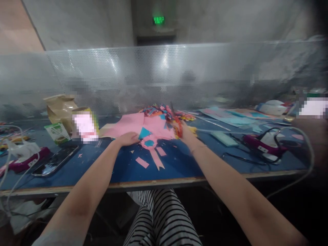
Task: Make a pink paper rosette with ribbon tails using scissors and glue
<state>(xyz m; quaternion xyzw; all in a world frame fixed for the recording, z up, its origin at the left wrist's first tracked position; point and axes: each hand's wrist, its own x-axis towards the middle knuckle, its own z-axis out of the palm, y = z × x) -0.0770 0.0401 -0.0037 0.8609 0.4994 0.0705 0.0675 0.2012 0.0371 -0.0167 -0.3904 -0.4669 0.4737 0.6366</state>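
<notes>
My right hand (187, 136) is closed round the red handles of a pair of scissors (177, 127), whose dark blades point up and away from me. My left hand (127, 138) lies at the front edge of the pink paper sheets (132, 123). Its fingertips are closed at the corner of a small blue paper triangle (145, 133). In front of the hands is a pink paper rosette (149, 143) with a blue centre and a forked ribbon tail (157, 160). Small pink rectangles (142, 162) lie beside the tail.
A heap of colourful paper scraps (160, 110) stands behind the sheets. A phone (56, 160), a green packet (57, 133) and a brown paper bag (60, 111) are at left. At right are light-blue sheets (225, 117), a purple power strip (263, 145) and loose cables. A perforated screen (115, 75) bounds the back.
</notes>
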